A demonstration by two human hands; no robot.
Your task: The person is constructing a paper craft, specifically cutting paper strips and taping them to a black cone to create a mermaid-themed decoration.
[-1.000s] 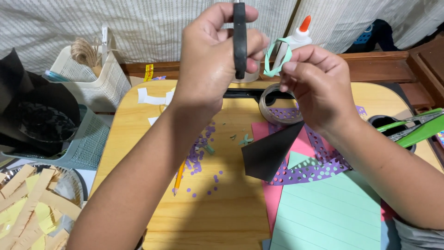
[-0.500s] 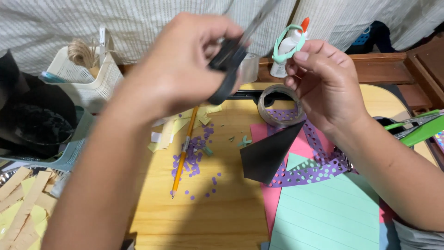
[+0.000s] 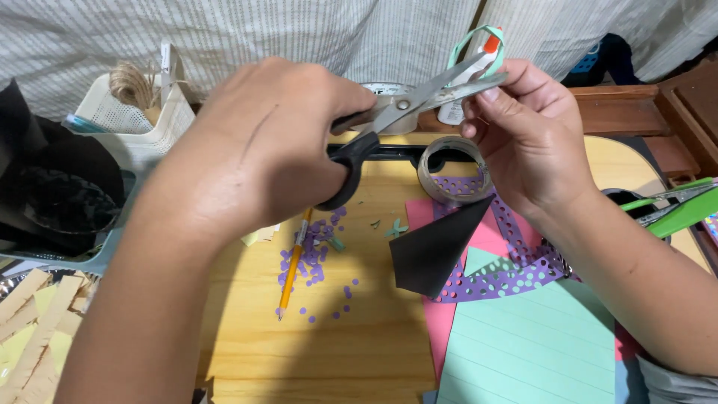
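Note:
My left hand (image 3: 262, 150) grips black-handled scissors (image 3: 407, 105) and points the steel blades right, onto a thin mint-green paper loop (image 3: 473, 45). That loop is pinched in the fingers of my right hand (image 3: 523, 135), raised above the wooden table (image 3: 359, 352). The blades meet the loop near my right fingertips. Below the hands lie a tape roll (image 3: 451, 168), a folded black paper piece (image 3: 434, 247), a punched purple strip (image 3: 508, 277), pink paper (image 3: 441, 314) and a mint sheet (image 3: 538, 352).
An orange pencil (image 3: 294, 262) lies among purple paper dots (image 3: 321, 254). A white basket with twine (image 3: 134, 105) stands at the back left, beside a black bag (image 3: 52, 187). Green-handled scissors (image 3: 673, 209) sit at the right edge. A glue bottle (image 3: 456, 112) stands behind the hands.
My left hand turned the scissors from upright to pointing right and brought the blades onto the green loop. Both hands now sit closer to the camera.

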